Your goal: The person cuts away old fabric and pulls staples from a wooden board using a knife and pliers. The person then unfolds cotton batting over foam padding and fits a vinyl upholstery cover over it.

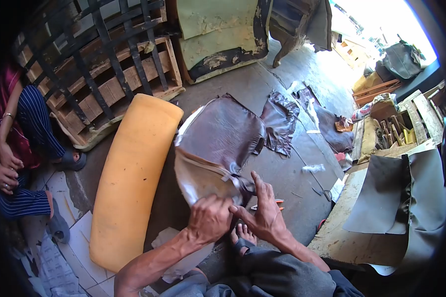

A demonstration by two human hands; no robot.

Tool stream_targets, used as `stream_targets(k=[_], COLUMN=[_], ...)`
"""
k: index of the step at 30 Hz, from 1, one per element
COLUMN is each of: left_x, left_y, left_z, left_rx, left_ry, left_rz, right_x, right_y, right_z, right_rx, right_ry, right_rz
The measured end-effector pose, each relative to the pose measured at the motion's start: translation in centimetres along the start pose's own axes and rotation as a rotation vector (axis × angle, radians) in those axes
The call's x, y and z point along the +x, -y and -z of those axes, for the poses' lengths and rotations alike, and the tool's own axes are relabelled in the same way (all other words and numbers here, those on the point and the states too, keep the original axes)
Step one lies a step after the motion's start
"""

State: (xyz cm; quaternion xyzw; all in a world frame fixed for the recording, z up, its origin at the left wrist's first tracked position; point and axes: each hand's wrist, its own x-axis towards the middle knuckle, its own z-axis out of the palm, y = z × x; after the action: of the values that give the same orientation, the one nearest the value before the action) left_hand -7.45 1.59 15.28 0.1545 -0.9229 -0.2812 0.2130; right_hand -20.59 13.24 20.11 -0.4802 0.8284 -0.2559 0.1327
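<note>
A dark brown leather cover [223,128] with a pale underside and a seam or zip-like strip lies on the floor in front of me. My left hand [210,218] is closed in a fist on its near edge, at the pale part. Close beside it, my right hand [265,213] has its fingers stretched up and its thumb out towards the left hand. It is against the bunched dark end of the cover; whether it pinches any of it is hidden. Behind my right hand lies a tool with red-orange handles [277,202], partly covered.
A long orange foam cushion [134,183] lies to the left. Another person sits at far left, with hands [7,168] together. A strapped wooden frame [104,64] stands behind. Leather scraps [280,121] lie on the floor. At right, grey material [381,198] covers a wooden board.
</note>
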Motion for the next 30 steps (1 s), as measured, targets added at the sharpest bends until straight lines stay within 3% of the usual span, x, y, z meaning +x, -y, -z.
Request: stream_targets(k=[2,4,5,8,9,14,18,20,22,24,25,28,30], left_x=[1.0,1.9,2.4,3.0,3.0,2.4,1.7,1.2,0.5,0.0,-0.3,-0.5,-0.2], left_y=[-0.5,-2.1,-2.0,-1.1,-0.6,-0.4,-0.2,0.8,1.5,1.2,1.0,0.7,-0.4], left_z=[0.1,0.2,0.3,0.8,1.2,0.6,-0.5,-0.6,0.0,1.0,1.3,1.9,2.9], left_rx=[-0.034,-0.126,-0.126,-0.584,-0.640,-0.652,-0.501,-0.393,-0.455,-0.489,-0.536,-0.561,-0.050], left_ry=[-0.091,-0.160,-0.171,-0.020,0.034,0.055,-0.028,-0.061,0.021,0.101,0.093,0.128,-0.042], left_rz=[0.000,0.180,0.171,0.479,0.491,0.442,0.389,0.352,0.377,0.442,0.404,0.418,-0.009], right_x=[-0.2,0.2,0.4,0.3,0.2,0.1,0.0,0.4,0.2,0.4,0.5,0.6,0.4], right_y=[0.2,-0.3,-0.3,-1.3,-1.8,-2.8,-2.8,-3.3,-3.3,-5.5,-6.6,-5.7,-4.8], right_z=[-0.1,-1.2,-0.9,-0.7,-0.9,-2.0,-2.8,-2.5,-1.3,-1.8,-2.3,-2.8,-2.3], right_rx=[0.110,0.316,0.233,0.060,0.096,0.052,0.106,0.281,0.477,1.045,1.208,1.083,0.991], right_ry=[0.057,-0.103,-0.088,-0.109,-0.104,-0.139,-0.141,-0.052,0.054,0.032,0.039,0.020,0.191], right_rz=[-0.057,0.010,0.075,0.212,0.247,0.289,0.181,0.126,-0.228,-0.477,-0.482,-0.473,-0.432])
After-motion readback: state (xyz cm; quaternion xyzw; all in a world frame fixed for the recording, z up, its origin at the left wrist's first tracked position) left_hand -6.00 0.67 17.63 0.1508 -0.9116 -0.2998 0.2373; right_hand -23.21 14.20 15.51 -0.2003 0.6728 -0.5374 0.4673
